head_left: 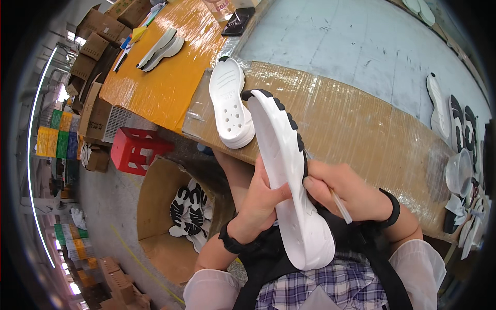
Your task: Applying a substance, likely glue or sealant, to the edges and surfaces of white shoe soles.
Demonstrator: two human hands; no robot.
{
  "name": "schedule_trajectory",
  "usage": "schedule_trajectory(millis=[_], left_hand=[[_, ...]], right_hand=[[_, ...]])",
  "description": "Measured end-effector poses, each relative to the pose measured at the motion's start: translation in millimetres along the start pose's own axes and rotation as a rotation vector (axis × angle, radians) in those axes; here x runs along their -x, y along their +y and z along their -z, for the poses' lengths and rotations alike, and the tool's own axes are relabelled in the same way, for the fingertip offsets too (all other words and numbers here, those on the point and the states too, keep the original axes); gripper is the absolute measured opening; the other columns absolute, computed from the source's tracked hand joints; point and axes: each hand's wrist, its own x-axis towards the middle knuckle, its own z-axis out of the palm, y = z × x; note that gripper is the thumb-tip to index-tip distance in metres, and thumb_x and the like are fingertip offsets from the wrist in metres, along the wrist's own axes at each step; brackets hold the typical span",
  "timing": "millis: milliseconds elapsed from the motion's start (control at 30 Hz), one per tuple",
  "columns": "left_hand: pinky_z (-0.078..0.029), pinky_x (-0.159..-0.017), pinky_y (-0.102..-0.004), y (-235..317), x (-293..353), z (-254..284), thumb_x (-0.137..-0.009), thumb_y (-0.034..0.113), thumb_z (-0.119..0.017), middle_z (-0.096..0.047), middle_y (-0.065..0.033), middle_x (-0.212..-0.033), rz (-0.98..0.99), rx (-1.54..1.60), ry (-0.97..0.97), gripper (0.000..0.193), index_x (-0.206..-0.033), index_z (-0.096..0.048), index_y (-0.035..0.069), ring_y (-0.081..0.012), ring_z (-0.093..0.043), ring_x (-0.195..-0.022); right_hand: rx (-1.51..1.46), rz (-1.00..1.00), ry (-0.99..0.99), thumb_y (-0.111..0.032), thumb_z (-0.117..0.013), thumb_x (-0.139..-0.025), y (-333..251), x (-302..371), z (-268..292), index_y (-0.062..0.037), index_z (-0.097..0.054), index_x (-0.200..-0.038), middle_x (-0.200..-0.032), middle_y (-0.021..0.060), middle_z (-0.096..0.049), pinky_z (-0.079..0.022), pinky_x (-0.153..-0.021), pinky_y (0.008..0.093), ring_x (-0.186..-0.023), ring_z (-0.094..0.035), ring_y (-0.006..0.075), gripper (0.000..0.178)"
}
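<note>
My left hand [261, 199] is wrapped round the middle of a white shoe sole [284, 170], with the thumb across its near face. The sole stands tilted in front of my body, and black tread pieces run along its far right edge and toe. My right hand [343, 188] is closed on a thin, pale stick-like tool [341, 206], held at the sole's black edge. The tool's tip is hard to make out there. Just beyond, a second white shoe sole [227, 98] lies on the taped cardboard, inner face up, with several round holes at its heel.
Cardboard [351, 113] under clear tape covers the near bench. One sole pair [163, 49] and a phone [238, 21] lie farther off. More soles [439, 106] and a clear cup [459, 170] are at right. A carton of soles [155, 212] and red stool [135, 150] stand left.
</note>
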Motion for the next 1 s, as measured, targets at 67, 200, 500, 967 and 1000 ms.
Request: schedule_trajectory(millis=[67, 200, 500, 967, 1000], left_hand=[[-0.047, -0.082, -0.0314, -5.0, -4.6, 4.4, -0.071, 0.020, -0.073, -0.047, -0.0067, -0.113, 0.186, 0.261, 0.048, 0.079, -0.128, -0.020, 0.008, -0.0169, -0.052, -0.100], [-0.052, -0.060, -0.0270, -0.9, -1.0, 2.4, -0.079, 0.036, -0.063, -0.055, -0.0084, -0.092, 0.260, 0.359, -0.189, 0.060, -0.118, -0.028, 0.008, -0.0166, -0.061, -0.066], [-0.052, -0.061, -0.0273, 3.3, -0.5, 1.4, -0.079, 0.028, -0.064, -0.057, -0.0087, -0.087, 0.254, 0.396, -0.193, 0.058, -0.119, -0.028, 0.007, -0.0157, -0.061, -0.069], [-0.049, -0.072, -0.0286, 3.0, 3.8, 0.5, -0.077, 0.022, -0.067, -0.052, -0.0074, -0.104, 0.206, 0.353, -0.099, 0.069, -0.128, -0.023, 0.007, -0.0137, -0.057, -0.083], [-0.049, -0.072, -0.0290, 4.5, 3.9, -1.3, -0.077, 0.022, -0.067, -0.051, -0.0074, -0.105, 0.191, 0.318, -0.073, 0.069, -0.128, -0.023, 0.007, -0.0136, -0.056, -0.084]], right_hand=[[-0.058, -0.093, -0.047, -0.019, -0.043, -0.090, -5.4, -1.5, 4.6, 0.0001, -0.044, -0.080, -0.063, 0.0147, -0.050, -0.042, -0.049, 0.0340, -0.051, -0.052, 0.0280, 0.021], [-0.225, -0.268, -0.161, -0.022, -0.040, -0.092, -12.3, -1.3, 8.1, -0.0010, -0.046, -0.080, -0.064, 0.0083, -0.053, -0.043, -0.046, 0.0271, -0.051, -0.053, 0.0160, 0.025], [-0.428, -0.238, -0.103, -0.022, -0.038, -0.093, -4.0, 2.4, 3.6, 0.0001, -0.052, -0.081, -0.066, 0.0044, -0.056, -0.045, -0.046, 0.0222, -0.055, -0.054, 0.0107, 0.028], [-0.240, -0.164, -0.123, -0.020, -0.040, -0.092, -4.0, 7.5, 7.7, 0.0014, -0.053, -0.081, -0.068, 0.0069, -0.058, -0.047, -0.054, 0.0248, -0.058, -0.057, 0.0135, 0.027], [-0.239, -0.165, -0.122, -0.020, -0.040, -0.092, -4.4, 7.7, 8.5, 0.0014, -0.053, -0.081, -0.068, 0.0069, -0.058, -0.047, -0.054, 0.0248, -0.058, -0.057, 0.0135, 0.027]])
